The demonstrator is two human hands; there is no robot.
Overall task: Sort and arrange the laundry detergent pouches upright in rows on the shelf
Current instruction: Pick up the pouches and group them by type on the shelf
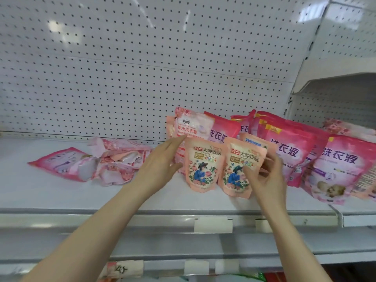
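Head view: right hand pinches the upright peach pouch just to its left; flat, spread left hand touches the twin pouch.

The pegboard back panel looks like white painted metal, perforated, smooth and glossy enough to catch bright patches of light. The shelf deck is white and smooth with a duller satin finish. The left peach pouch and right peach pouch are printed plastic film, shiny and slightly wrinkled. The large pink pouches have the same glossy film, and the fallen pile is crumpled, partly translucent plastic. The price tags look like matt paper.
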